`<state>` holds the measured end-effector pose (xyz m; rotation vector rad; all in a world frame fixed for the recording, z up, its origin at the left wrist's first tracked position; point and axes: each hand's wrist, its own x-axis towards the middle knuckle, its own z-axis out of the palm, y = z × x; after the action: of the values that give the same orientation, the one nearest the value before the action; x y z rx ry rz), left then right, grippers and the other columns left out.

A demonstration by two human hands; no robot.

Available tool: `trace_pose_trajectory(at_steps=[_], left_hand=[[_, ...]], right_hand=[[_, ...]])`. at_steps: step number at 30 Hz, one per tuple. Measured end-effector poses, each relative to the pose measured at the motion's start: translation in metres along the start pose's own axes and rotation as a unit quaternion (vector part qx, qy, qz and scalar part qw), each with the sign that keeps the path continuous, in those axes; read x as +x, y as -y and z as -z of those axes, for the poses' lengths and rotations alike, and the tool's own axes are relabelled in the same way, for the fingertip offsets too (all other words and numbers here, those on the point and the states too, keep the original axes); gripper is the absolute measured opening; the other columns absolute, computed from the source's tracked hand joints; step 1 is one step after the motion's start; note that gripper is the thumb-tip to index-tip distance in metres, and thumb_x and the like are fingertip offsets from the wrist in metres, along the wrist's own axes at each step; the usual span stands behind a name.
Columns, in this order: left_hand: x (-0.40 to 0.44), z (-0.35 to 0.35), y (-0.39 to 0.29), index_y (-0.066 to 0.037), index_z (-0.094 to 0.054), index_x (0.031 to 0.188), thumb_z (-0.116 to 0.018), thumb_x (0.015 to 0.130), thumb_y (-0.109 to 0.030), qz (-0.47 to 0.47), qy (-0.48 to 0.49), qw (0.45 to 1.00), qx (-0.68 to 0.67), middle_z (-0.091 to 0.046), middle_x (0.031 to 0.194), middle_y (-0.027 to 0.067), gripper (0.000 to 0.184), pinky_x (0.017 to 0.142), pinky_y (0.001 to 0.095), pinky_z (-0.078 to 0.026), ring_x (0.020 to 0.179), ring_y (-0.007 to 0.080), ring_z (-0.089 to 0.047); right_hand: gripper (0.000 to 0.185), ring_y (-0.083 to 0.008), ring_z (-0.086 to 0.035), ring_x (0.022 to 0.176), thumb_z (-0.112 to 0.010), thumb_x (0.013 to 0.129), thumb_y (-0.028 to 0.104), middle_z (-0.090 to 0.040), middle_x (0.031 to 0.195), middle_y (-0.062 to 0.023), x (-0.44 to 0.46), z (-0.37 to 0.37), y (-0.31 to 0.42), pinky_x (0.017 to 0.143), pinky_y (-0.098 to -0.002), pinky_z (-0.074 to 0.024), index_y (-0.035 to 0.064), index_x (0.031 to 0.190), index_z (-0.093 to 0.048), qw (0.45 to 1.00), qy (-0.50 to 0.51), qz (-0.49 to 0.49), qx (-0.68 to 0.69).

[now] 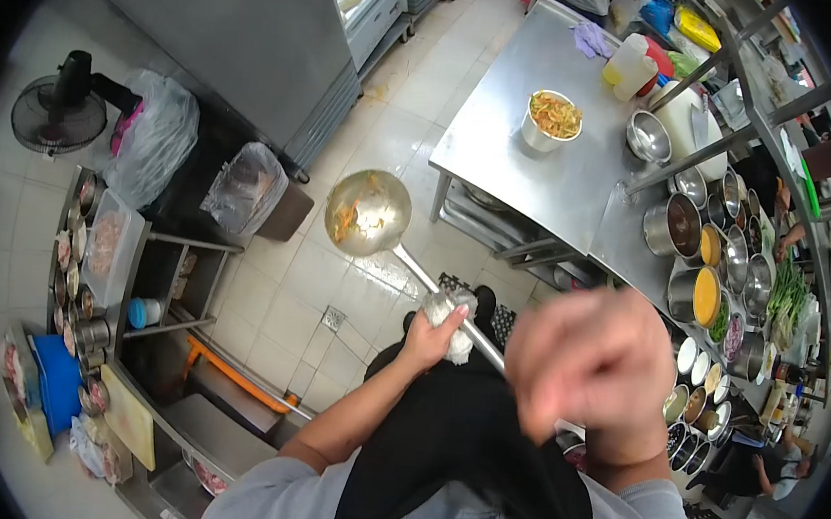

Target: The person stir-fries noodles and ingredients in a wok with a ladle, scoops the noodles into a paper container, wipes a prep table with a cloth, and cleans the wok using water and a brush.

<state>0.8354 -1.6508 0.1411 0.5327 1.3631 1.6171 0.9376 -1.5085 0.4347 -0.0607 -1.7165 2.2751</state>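
Note:
My left hand (pixel 434 337) is wrapped round a white cloth (pixel 460 343) on the handle of a large metal ladle (pixel 368 213). The ladle's round bowl points away from me, above the tiled floor, with orange food bits clinging inside it. Close to the camera is my right hand (pixel 588 356), raised and smeared by motion. It covers the far end of the handle, so whether it touches the ladle is hidden. On the steel table stands a white tub (pixel 550 129) heaped with orange and yellow shredded food.
Ahead is a steel table (pixel 514 67) with jugs (pixel 630 67) and a metal bowl (pixel 649 137). Several sauce pots (pixel 705 297) line the right counter. To the left stand a lined bin (pixel 250 188), a fan (pixel 61 110) and a shelf unit. Other people work at far right and top.

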Motion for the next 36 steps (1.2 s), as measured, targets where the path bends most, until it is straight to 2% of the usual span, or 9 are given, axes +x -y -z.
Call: trace_pose_trajectory(at_steps=[6, 16, 19, 20, 22, 28, 31, 34, 36], left_hand=[[0.013, -0.001, 0.012, -0.001, -0.064, 0.107, -0.064, 0.096, -0.022, -0.04, -0.001, 0.999, 0.021, -0.067, 0.095, 0.0035, 0.024, 0.082, 0.0303, -0.049, 0.088, 0.0141, -0.061], [0.016, 0.008, 0.005, -0.001, -0.059, 0.114, -0.064, 0.095, -0.024, -0.049, 0.005, 0.998, 0.025, -0.067, 0.1, 0.0065, 0.03, 0.085, 0.0318, -0.049, 0.094, 0.0154, -0.062], [0.012, 0.014, 0.006, 0.0, -0.054, 0.12, -0.063, 0.096, -0.026, -0.051, -0.031, 0.998, 0.028, -0.066, 0.106, 0.0098, 0.037, 0.09, 0.0322, -0.047, 0.101, 0.0167, -0.061], [0.009, 0.018, 0.0, 0.0, -0.054, 0.12, -0.063, 0.096, -0.026, -0.055, -0.042, 0.997, 0.024, -0.066, 0.106, 0.0098, 0.037, 0.09, 0.0322, -0.047, 0.101, 0.0167, -0.061], [0.002, 0.029, -0.015, 0.002, -0.047, 0.133, -0.066, 0.094, -0.022, -0.039, -0.013, 0.999, -0.003, -0.06, 0.122, 0.0094, 0.05, 0.097, 0.0335, -0.044, 0.113, 0.0172, -0.055], [-0.009, 0.06, -0.002, 0.002, -0.046, 0.133, -0.067, 0.093, -0.02, -0.028, -0.094, 0.993, 0.07, -0.059, 0.125, 0.01, 0.051, 0.1, 0.0329, -0.042, 0.116, 0.0178, -0.053], [-0.009, 0.073, 0.009, 0.002, -0.047, 0.132, -0.066, 0.093, -0.02, -0.094, -0.113, 0.987, 0.072, -0.059, 0.126, 0.0096, 0.049, 0.099, 0.0334, -0.042, 0.116, 0.0177, -0.053], [-0.017, 0.081, 0.0, 0.001, -0.049, 0.13, -0.066, 0.093, -0.02, -0.081, -0.139, 0.986, 0.045, -0.062, 0.122, 0.0105, 0.046, 0.098, 0.0337, -0.043, 0.114, 0.0185, -0.055], [-0.025, 0.084, -0.017, 0.001, -0.05, 0.129, -0.065, 0.093, -0.021, -0.066, -0.166, 0.982, 0.056, -0.063, 0.119, 0.0109, 0.044, 0.098, 0.0337, -0.044, 0.112, 0.0189, -0.057]], right_hand=[[0.016, -0.0087, -0.058, 0.071, -0.069, 0.09, 0.014, -0.069, 0.084, -0.0037, 0.03, 0.051, -0.112, 0.065, -0.024, -0.0476, 0.0004, 0.097, -0.074, 0.91, -0.23, -0.139, -0.315], [0.019, -0.0271, -0.066, 0.069, -0.072, 0.082, 0.012, -0.07, 0.089, -0.0132, 0.132, 0.028, -0.216, 0.067, -0.0344, -0.0535, 0.0095, 0.101, -0.075, 0.833, -0.078, 0.053, -0.544], [0.023, -0.0293, -0.067, 0.07, -0.072, 0.082, 0.013, -0.071, 0.095, -0.015, 0.161, 0.002, -0.241, 0.069, -0.0364, -0.0543, 0.0099, 0.105, -0.074, 0.852, -0.046, 0.041, -0.52], [0.02, -0.0373, -0.067, 0.084, -0.069, 0.082, 0.012, -0.069, 0.091, -0.0216, 0.167, -0.009, -0.245, 0.08, -0.0439, -0.0529, 0.0069, 0.1, -0.074, 0.863, -0.039, 0.003, -0.504], [0.019, -0.0381, -0.067, 0.082, -0.068, 0.082, 0.012, -0.069, 0.089, -0.0218, 0.175, -0.028, -0.255, 0.079, -0.0442, -0.0531, 0.0062, 0.099, -0.074, 0.863, -0.024, -0.016, -0.504], [0.016, -0.0371, -0.068, 0.078, -0.069, 0.08, 0.01, -0.07, 0.083, -0.0203, 0.193, -0.075, -0.286, 0.074, -0.0407, -0.0549, 0.0055, 0.094, -0.074, 0.882, -0.022, -0.03, -0.469], [0.014, -0.0329, -0.07, 0.077, -0.07, 0.08, 0.011, -0.07, 0.081, -0.0184, 0.199, -0.089, -0.295, 0.072, -0.0381, -0.0554, 0.0053, 0.092, -0.074, 0.884, 0.034, -0.035, -0.465], [0.014, -0.0166, -0.069, 0.07, -0.072, 0.082, 0.013, -0.072, 0.078, -0.0114, 0.204, -0.095, -0.305, 0.07, -0.0297, -0.0541, 0.0065, 0.093, -0.075, 0.889, 0.106, -0.042, -0.443], [0.014, -0.0121, -0.066, 0.069, -0.072, 0.083, 0.012, -0.073, 0.079, -0.0081, 0.216, -0.096, -0.31, 0.069, -0.0275, -0.0529, 0.0047, 0.094, -0.075, 0.922, 0.035, -0.056, -0.38]])
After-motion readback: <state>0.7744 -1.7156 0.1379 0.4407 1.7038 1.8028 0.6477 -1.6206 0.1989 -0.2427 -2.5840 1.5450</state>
